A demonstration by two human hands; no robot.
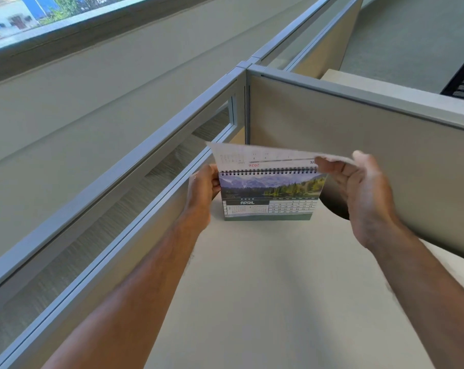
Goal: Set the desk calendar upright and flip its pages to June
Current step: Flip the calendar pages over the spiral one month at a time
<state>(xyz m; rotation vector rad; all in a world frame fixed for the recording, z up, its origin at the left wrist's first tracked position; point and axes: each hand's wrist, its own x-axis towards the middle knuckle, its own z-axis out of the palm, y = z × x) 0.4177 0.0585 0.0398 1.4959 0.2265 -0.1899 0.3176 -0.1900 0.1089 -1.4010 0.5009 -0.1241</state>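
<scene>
The desk calendar [270, 198] stands upright on the beige desk [265, 288], near the corner of the partitions. Its facing page reads APRIL under a mountain lake photo, with a black spiral binding along the top. My left hand [203, 187] grips the calendar's upper left edge. My right hand [358, 190] pinches the right corner of a lifted page [265, 155], which is raised above the spiral and shows its underside, printed upside down with 2026.
Grey-framed cubicle partitions [358, 123] close the desk on the left and at the back. A dark round cable hole [337, 209] lies in the desk right of the calendar. A window [26, 17] is at the far upper left.
</scene>
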